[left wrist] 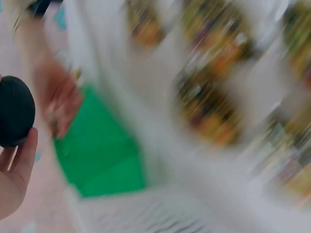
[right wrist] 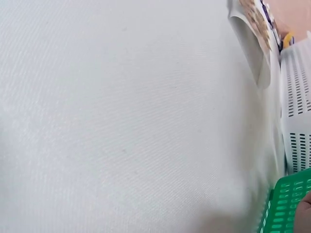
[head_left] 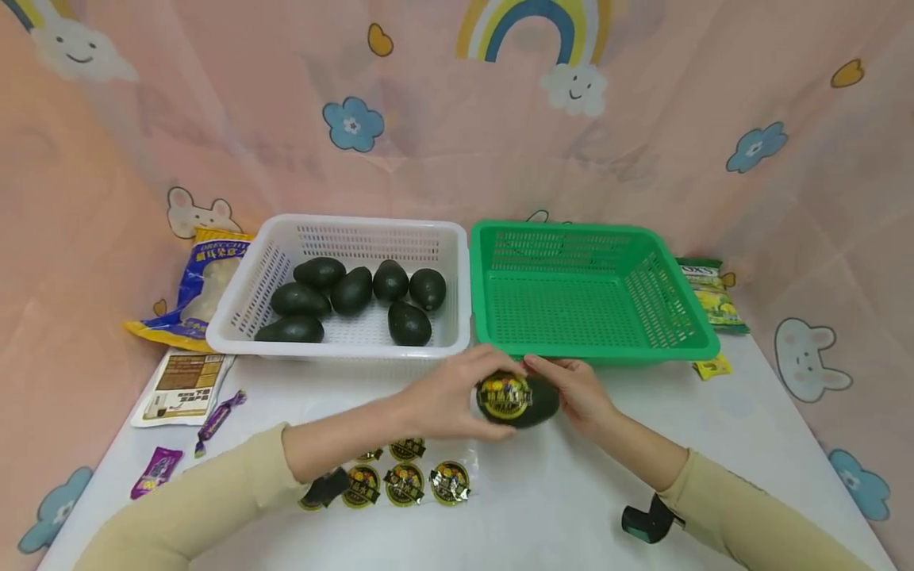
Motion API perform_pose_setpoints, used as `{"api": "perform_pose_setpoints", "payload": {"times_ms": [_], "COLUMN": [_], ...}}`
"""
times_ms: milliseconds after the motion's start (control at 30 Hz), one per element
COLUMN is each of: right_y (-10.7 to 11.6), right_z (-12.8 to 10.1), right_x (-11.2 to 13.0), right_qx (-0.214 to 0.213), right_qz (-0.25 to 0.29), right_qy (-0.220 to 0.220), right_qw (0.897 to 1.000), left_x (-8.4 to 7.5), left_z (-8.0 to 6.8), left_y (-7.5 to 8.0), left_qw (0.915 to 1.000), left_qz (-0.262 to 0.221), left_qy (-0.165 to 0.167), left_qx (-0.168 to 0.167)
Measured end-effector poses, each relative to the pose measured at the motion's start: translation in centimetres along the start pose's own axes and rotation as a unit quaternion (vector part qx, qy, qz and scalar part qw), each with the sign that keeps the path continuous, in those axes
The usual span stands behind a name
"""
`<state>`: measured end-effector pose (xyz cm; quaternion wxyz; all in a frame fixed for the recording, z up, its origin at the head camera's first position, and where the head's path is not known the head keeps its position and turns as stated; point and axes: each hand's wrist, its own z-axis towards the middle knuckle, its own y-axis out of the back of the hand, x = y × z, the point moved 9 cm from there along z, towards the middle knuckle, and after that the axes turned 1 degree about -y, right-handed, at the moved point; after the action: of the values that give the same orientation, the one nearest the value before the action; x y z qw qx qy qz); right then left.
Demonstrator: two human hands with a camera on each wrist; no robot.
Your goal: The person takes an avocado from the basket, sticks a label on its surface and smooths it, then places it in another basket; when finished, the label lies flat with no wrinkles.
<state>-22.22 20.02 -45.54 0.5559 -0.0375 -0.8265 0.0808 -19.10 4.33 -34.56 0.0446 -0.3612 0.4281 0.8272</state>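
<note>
White surface (head_left: 571,507) fills the foreground, backed by a pink curtain printed with rainbows, clouds and rabbits. Nearest the person, on the left hand's side of the avocado, a clear sheet carries round gold-and-black stickers (head_left: 405,482). A small dark green device (head_left: 648,520) sits by the right sleeve.

Just beyond the stickers, both hands meet on one dark avocado (head_left: 520,400), held just above the surface in front of the gap between the two baskets. The left hand (head_left: 446,396) curls around its left end, fingers over the top and thumb beneath. The right hand (head_left: 578,390) closes on its right end with fingertips pinching near the top. A round gold sticker faces up on the fruit. The left wrist view is badly blurred but shows the avocado's dark end against that hand's fingers (left wrist: 22,160).

Behind the avocado and to its left stands a white basket (head_left: 343,345) with seven more dark avocados inside. Behind and to its right stands a green basket (head_left: 607,349), touching the white one. Left of the white basket lie a blue-and-yellow bag (head_left: 193,301), a printed card (head_left: 186,385) and purple candy wrappers (head_left: 217,416). Right of the green basket lies a green-and-yellow packet (head_left: 714,293).
</note>
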Motion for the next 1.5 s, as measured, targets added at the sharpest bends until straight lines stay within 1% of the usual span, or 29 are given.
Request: {"api": "perform_pose_setpoints", "payload": {"times_ms": [67, 133, 167, 233, 267, 333, 400, 467, 533, 567, 633, 667, 733, 767, 800, 833, 867, 933, 967, 1000, 1067, 1100, 1133, 1200, 1233, 1300, 1367, 1433, 1500], "right_y": [-0.1, -0.3, -0.4, -0.7, -0.8, -0.9, -0.9, -0.9, -0.8, -0.8, -0.9, -1.2, -2.4, -3.3, -4.5, -5.9, -7.5, -10.8, -12.5, -14.2, -17.5, -19.0, -20.3, -22.4, -23.2, -24.1, -24.4, -24.3, -24.2], "right_z": [0.1, 0.2, 0.3, 0.4, 0.4, 0.5, 0.5, 0.5, 0.4, 0.3, 0.2, 0.1, -0.2, -0.4, -0.7, -1.1, -1.4, -1.6, -1.5, -1.1, 0.7, 1.9, 3.2, 6.1, 7.6, 10.1, 12.1, 13.4, 14.1], "right_x": [-0.1, -0.2, -0.3, -0.5, -0.6, -0.9, -1.1, -1.2, -1.1, -1.1, -1.0, -1.0, -1.1, -1.0, -0.6, -0.1, 0.8, 3.6, 5.4, 7.3, 10.7, 12.0, 13.1, 14.0, 13.9, 12.9, 11.2, 9.4, 7.8], "right_qx": [0.001, 0.008, 0.017, 0.026, 0.028, 0.028, 0.024, 0.022, 0.019, 0.018, 0.023, 0.036, 0.087, 0.121, 0.162, 0.209, 0.253, 0.322, 0.349, 0.372, 0.405, 0.415, 0.424, 0.430, 0.428, 0.426, 0.418, 0.408, 0.406], "right_qz": [-0.006, -0.014, -0.021, -0.042, -0.047, -0.051, -0.052, -0.048, -0.044, -0.045, -0.053, -0.065, -0.106, -0.135, -0.171, -0.210, -0.246, -0.303, -0.323, -0.338, -0.353, -0.360, -0.370, -0.400, -0.422, -0.468, -0.518, -0.564, -0.590], "right_qy": [0.006, 0.012, 0.015, 0.017, 0.015, 0.011, 0.009, 0.006, 0.005, 0.004, 0.000, -0.004, -0.014, -0.016, -0.015, -0.009, 0.003, 0.038, 0.058, 0.077, 0.099, 0.102, 0.101, 0.082, 0.067, 0.025, -0.024, -0.066, -0.098], "right_qw": [1.000, 1.000, 1.000, 0.999, 0.998, 0.998, 0.998, 0.999, 0.999, 0.999, 0.998, 0.997, 0.990, 0.983, 0.972, 0.955, 0.936, 0.896, 0.878, 0.861, 0.838, 0.829, 0.820, 0.805, 0.796, 0.774, 0.746, 0.715, 0.691], "left_x": [0.6, 2.2, 3.2, 5.0, 5.8, 6.6, 6.2, 5.2, 4.2, 4.0, 4.3, 4.8, 6.7, 7.8, 8.9, 9.9, 10.8, 12.2, 12.7, 13.0, 13.5, 13.7, 13.8, 13.9, 13.9, 14.0, 14.0, 13.8, 13.7], "left_z": [2.7, 5.2, 6.2, 7.4, 7.6, 7.3, 6.4, 4.8, 2.6, 1.2, -1.7, -3.3, -6.4, -7.7, -9.0, -10.1, -11.0, -12.3, -12.6, -12.9, -13.3, -13.4, -13.4, -13.6, -13.6, -13.7, -13.7, -13.7, -13.6], "left_y": [1.9, 3.0, 3.1, 2.9, 2.6, 2.1, 1.8, 1.4, 0.5, -0.2, -1.3, -1.7, -2.0, -1.7, -1.3, -0.9, -0.3, 0.8, 1.3, 1.6, 2.3, 2.6, 2.7, 2.9, 2.9, 2.8, 2.8, 2.8, 2.9], "left_qw": [0.9993, 0.9969, 0.9947, 0.9887, 0.9856, 0.9845, 0.9897, 0.9953, 0.9935, 0.9886, 0.9728, 0.9622, 0.9377, 0.9246, 0.9089, 0.8911, 0.8701, 0.8376, 0.8253, 0.8103, 0.7887, 0.7832, 0.7817, 0.7790, 0.7804, 0.7835, 0.7874, 0.7903, 0.7947], "left_qz": [0.022, 0.051, 0.065, 0.090, 0.100, 0.103, 0.077, 0.007, -0.078, -0.122, -0.194, -0.222, -0.265, -0.284, -0.303, -0.323, -0.346, -0.378, -0.389, -0.405, -0.425, -0.428, -0.428, -0.426, -0.423, -0.415, -0.406, -0.402, -0.398], "left_qy": [0.010, 0.048, 0.074, 0.120, 0.136, 0.142, 0.121, 0.095, 0.083, 0.088, 0.122, 0.152, 0.221, 0.253, 0.286, 0.317, 0.345, 0.374, 0.382, 0.389, 0.396, 0.399, 0.399, 0.405, 0.407, 0.411, 0.416, 0.416, 0.414], "left_qx": [-0.029, -0.036, -0.030, -0.006, 0.006, 0.012, -0.004, -0.018, -0.007, 0.007, 0.035, 0.046, 0.039, 0.021, -0.005, -0.033, -0.066, -0.125, -0.148, -0.168, -0.201, -0.210, -0.215, -0.218, -0.217, -0.212, -0.207, -0.202, -0.197]}}
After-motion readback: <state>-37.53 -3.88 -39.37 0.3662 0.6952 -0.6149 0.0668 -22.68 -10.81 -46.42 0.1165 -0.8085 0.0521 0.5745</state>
